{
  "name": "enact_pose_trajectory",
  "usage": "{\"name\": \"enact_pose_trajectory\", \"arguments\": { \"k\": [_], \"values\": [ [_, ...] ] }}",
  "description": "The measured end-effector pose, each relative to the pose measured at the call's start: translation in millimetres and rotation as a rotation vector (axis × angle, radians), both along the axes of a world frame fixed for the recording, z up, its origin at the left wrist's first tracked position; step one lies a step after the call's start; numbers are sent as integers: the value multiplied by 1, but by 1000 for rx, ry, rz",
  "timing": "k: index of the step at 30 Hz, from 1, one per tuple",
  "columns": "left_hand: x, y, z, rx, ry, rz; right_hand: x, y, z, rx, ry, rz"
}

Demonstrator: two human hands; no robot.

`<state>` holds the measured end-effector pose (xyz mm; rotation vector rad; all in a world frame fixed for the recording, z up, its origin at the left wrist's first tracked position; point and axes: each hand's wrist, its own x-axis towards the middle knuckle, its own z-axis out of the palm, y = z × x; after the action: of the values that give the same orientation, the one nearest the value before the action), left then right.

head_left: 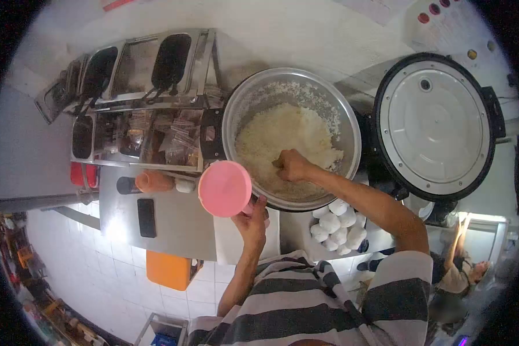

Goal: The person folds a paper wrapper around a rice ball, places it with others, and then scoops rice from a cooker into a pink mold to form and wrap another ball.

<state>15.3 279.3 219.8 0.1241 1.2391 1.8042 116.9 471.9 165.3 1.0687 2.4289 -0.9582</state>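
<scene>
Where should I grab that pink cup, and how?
Probably by its handle, coming from the side nearest the person's body. The pink cup has a wide, round body, while the narrow handle points back toward the person. The left hand is wrapped around it there, so fingers would likely close on it more easily than on the broad part.

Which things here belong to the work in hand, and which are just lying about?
In use:
- pink cup, in the left hand
- rice, with the right hand at it
- pot holding the rice

Seemingly lying about:
- phone
- orange seat

Unclear: white bundles
</scene>
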Motion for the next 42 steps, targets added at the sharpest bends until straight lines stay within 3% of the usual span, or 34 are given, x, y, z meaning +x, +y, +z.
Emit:
{"name": "enact_pose_trajectory", "arguments": {
  "k": [2, 4, 5, 7, 8, 10, 14, 16, 20, 22, 25, 27, 29, 32, 34, 35, 37, 41, 42],
  "values": [
    [-1, 1, -2, 10, 26, 15, 2, 4, -11, -35, 37, -20],
    [-3, -3, -4, -25, -38, -22, 0, 5, 12, -391, 121, -339],
    [-4, -4, -4, -23, -26, -25, -5, 9, 23, -390, 133, -339],
    [-9, -5, -6, -50, 5, -102, -18, 22, 45, -103, 136, -93],
    [-9, -5, -5, -58, 15, -94, -23, 22, 46, -112, 146, -85],
    [-7, -4, -4, -32, -23, -47, -28, 18, 45, 408, 157, 201],
    [-10, -3, -8, -16, 55, -55, -29, 16, 16, 415, 166, 208],
    [-8, -6, -3, -87, 25, -74, -29, 36, 39, 433, 173, 257],
    [-10, -5, -11, -53, 50, -90, -18, 10, -20, 275, 182, 238],
    [-8, -3, -5, -85, 35, -50, -16, -4, -14, 193, 368, 222],
    [-8, -4, -7, -103, 42, -42, -11, 36, 14, 208, 181, 264],
    [-9, -8, -8, -119, 34, -54, -5, 11, -25, 163, 247, 249],
    [-10, -1, -6, -111, 33, -81, -3, 12, -31, 145, 314, 220],
    [-10, -3, -1, -86, 32, -55, -1, 35, 9, 147, 239, 238],
    [-12, -5, -3, -72, -25, -92, 9, 48, 40, 233, 77, -34],
    [-11, -6, -4, -80, -28, -85, 13, 46, 34, 224, 76, -28],
    [-8, -3, -6, -74, 20, -54, 19, 39, 23, 46, -197, -97],
    [-9, -6, -11, -61, 17, -81, 4, 29, 10, -203, -36, -96],
    [-7, -7, -15, -113, 51, -67, -2, 31, 3, -277, -45, -270]
  ]
}}
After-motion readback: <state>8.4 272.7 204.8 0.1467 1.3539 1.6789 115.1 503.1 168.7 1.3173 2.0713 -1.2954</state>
